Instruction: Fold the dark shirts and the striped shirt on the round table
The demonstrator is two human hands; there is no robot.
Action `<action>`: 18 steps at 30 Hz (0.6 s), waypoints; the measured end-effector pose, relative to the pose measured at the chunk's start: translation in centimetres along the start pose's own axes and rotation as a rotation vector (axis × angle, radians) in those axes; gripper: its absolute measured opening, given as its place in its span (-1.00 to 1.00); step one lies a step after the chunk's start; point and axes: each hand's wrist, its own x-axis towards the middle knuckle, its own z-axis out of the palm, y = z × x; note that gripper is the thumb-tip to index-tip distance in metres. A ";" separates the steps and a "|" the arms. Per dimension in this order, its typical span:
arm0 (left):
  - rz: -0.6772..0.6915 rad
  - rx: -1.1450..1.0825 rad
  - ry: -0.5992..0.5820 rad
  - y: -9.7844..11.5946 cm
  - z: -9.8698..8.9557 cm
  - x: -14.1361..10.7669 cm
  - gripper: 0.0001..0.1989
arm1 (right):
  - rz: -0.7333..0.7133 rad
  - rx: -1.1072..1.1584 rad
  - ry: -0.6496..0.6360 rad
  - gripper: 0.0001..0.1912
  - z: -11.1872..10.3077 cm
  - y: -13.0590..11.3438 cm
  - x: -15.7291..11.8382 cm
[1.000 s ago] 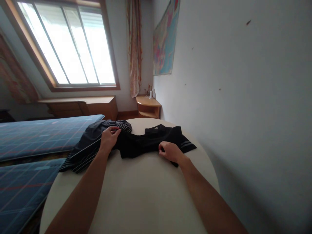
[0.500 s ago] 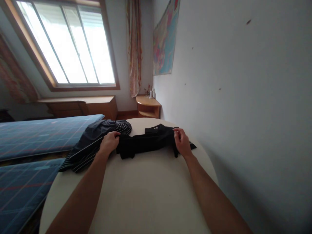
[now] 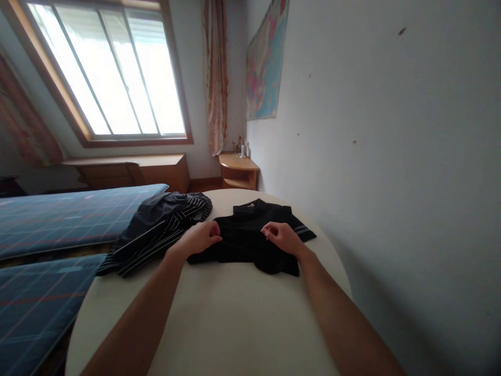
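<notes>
A black collared garment (image 3: 242, 235), seemingly a short-sleeved shirt, lies spread on the round table with its collar on the far side. Pale stripes cross the sleeve at its right end. My left hand (image 3: 200, 236) is over its left part, fingers loosely curled and the thumb a little apart from them. Above the right part, my right hand (image 3: 285, 237) has its fingers bent, a small gap showing at the tips. No cloth is visibly pinched or lifted by either hand; whether the fingertips touch it is hard to tell. A dark garment with white stripes (image 3: 156, 230) lies crumpled to the left.
The cream round table (image 3: 219, 318) stands close to a white wall (image 3: 391, 156) on the right. Blue plaid mattresses (image 3: 66, 216) are at the left. A wooden desk (image 3: 162, 167) and a corner shelf (image 3: 239, 163) stand at the back.
The black garment was bunched with its edge held between both hands; now it lies flatter, its near part spread toward me. My hands have come nearer and closer together, letting go of that edge.
</notes>
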 end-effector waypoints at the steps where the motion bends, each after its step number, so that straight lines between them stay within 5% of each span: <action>1: 0.090 -0.015 -0.093 0.9 0.7 -0.2 -0.90 | -0.003 -0.018 -0.022 -0.69 0.1 0.2 0.0; 3: 0.187 0.003 -0.198 2.6 2.2 -0.7 -0.89 | -0.002 -0.048 -0.074 -0.71 0.3 0.4 0.0; 7: 0.194 0.167 -0.087 4.1 4.7 -2.3 -0.82 | -0.003 -0.103 -0.132 -0.70 0.4 0.4 -0.2; 18: 0.222 0.076 0.055 2.2 6.2 -3.9 -0.86 | -0.049 -0.130 -0.393 -0.54 0.7 -2.8 -0.5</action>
